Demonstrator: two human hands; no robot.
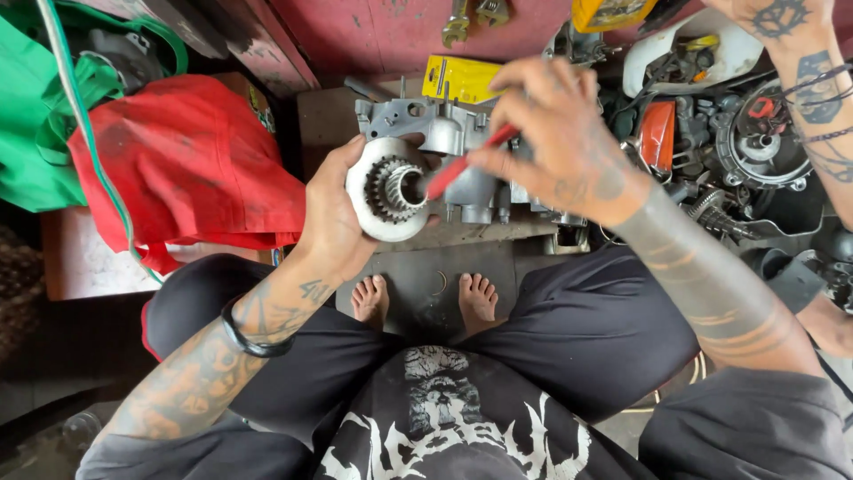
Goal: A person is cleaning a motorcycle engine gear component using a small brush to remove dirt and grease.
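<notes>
**A:** What does the left hand (333,213) hold?

**B:** It is closed around a round, pale grey metal gear hub (387,201) with a toothed inner ring, fingers wrapped over the rim, the open face turned toward the camera. This hub serves as the landmark below.

**A:** And the right hand (555,133)?

**B:** It sits to the right of the hub and slightly above, fingers pinched on a slim red-handled tool (466,164). The tool slants down and left; its dark tip enters the central bore of the hub. Whether the tip touches metal inside cannot be told.

**A:** What lies behind the hub?

**B:** Directly behind and above it stands a grey cast-metal engine casing (444,133) on a dark board. Above that, a flat yellow packet (459,79) rests against a red wall.

**A:** To the left?

**B:** A crumpled red cloth bag (187,164), and farther left a green cloth bag (40,124).

**A:** To the right?

**B:** Well apart from the hub, a heap of dark engine parts (737,169) with an orange plastic piece (658,133). Another person's tattooed forearm (813,80) reaches over that heap.

**A:** Below?

**B:** The person's two bare feet (425,300) on the grey floor, between dark-trousered knees.
</notes>
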